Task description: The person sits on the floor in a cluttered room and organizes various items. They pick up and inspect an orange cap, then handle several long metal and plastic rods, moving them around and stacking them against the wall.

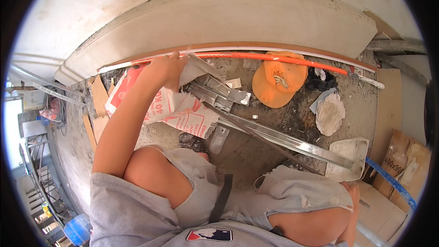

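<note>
My left hand (170,71) reaches forward and is closed on the torn upper edge of a white sack (187,115) with red print. The sack's mouth gapes to the right, and several short metal profile pieces (212,92) lie in it, partly covered. A long shiny metal channel (292,144) runs from beside the sack toward the lower right. My right hand (351,193) is low beside my right knee; most of its fingers are hidden, so what it holds, if anything, does not show.
An orange cap (276,82) lies on the dirty floor before an orange pole (247,55). Stacked boards (219,23) lean against the wall. At right are a crumpled whitish cloth (330,114), a white scoop-like container (345,148), a blue-stained pole (393,184) and cardboard (398,160).
</note>
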Demonstrator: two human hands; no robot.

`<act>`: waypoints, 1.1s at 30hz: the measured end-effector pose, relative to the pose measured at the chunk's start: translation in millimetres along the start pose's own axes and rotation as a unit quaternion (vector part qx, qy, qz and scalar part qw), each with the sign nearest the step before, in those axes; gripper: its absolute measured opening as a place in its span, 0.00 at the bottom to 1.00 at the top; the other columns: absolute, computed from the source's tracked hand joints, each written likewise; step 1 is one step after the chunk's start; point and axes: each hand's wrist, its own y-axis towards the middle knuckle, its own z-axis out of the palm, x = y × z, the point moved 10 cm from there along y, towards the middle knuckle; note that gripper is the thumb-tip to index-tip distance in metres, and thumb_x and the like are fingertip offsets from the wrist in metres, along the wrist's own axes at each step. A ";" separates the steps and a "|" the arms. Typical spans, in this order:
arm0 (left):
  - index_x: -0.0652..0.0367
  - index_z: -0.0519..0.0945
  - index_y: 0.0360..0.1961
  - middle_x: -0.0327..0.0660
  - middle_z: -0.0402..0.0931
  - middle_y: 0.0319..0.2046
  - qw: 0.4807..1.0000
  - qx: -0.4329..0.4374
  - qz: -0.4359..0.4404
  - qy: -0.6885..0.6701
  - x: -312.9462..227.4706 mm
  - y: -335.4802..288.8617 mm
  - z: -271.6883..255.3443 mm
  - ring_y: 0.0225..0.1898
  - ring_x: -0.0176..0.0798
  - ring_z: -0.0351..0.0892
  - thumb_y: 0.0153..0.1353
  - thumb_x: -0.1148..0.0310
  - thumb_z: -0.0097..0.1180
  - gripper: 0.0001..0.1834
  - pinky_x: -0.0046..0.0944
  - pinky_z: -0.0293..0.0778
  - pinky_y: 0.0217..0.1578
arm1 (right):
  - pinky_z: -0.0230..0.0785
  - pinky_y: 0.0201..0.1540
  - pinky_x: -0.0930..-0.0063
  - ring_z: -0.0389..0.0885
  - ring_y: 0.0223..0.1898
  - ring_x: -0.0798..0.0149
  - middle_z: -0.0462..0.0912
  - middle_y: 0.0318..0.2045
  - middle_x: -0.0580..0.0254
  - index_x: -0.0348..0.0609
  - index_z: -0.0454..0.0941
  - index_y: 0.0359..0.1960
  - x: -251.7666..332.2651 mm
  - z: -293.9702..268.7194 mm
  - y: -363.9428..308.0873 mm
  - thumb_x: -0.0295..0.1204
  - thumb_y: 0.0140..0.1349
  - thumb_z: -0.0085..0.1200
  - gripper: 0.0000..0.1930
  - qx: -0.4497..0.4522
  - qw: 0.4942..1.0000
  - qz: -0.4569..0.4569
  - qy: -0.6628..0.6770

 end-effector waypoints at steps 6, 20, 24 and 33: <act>0.60 0.85 0.36 0.42 0.68 0.52 0.953 -0.117 0.260 0.104 -98.7 -42.9 0.5 0.59 0.46 0.62 0.44 0.56 0.68 0.21 0.48 0.61 0.61 | 0.69 0.27 0.54 0.78 0.24 0.45 0.79 0.21 0.52 0.42 0.72 0.25 54.4 24.1 51.1 0.36 0.51 0.58 0.11 0.097 0.991 -0.092 0.020; 0.55 0.86 0.28 0.39 0.74 0.43 0.942 0.129 0.309 -0.020 -96.3 -67.6 21.6 0.54 0.44 0.67 0.46 0.64 0.66 0.09 0.45 0.67 0.52 | 0.71 0.30 0.55 0.80 0.27 0.46 0.80 0.25 0.51 0.40 0.73 0.29 194.4 88.9 163.5 0.38 0.59 0.56 0.13 0.041 0.970 -0.203 0.127; 0.57 0.86 0.28 0.41 0.73 0.42 0.936 0.102 0.330 -0.067 -89.8 -70.0 -2.1 0.51 0.46 0.70 0.45 0.66 0.66 0.09 0.42 0.69 0.50 | 0.71 0.34 0.58 0.79 0.32 0.48 0.79 0.31 0.51 0.40 0.75 0.34 225.0 33.4 163.5 0.31 0.60 0.56 0.08 -0.177 0.907 -0.319 0.212; 0.57 0.85 0.32 0.40 0.75 0.42 0.952 0.096 0.280 -0.074 -80.8 -63.1 -16.9 0.48 0.46 0.74 0.42 0.68 0.69 0.13 0.42 0.72 0.47 | 0.73 0.36 0.67 0.81 0.32 0.52 0.81 0.30 0.52 0.36 0.77 0.35 42.2 55.7 137.8 0.21 0.56 0.54 0.05 -0.171 0.906 0.061 0.383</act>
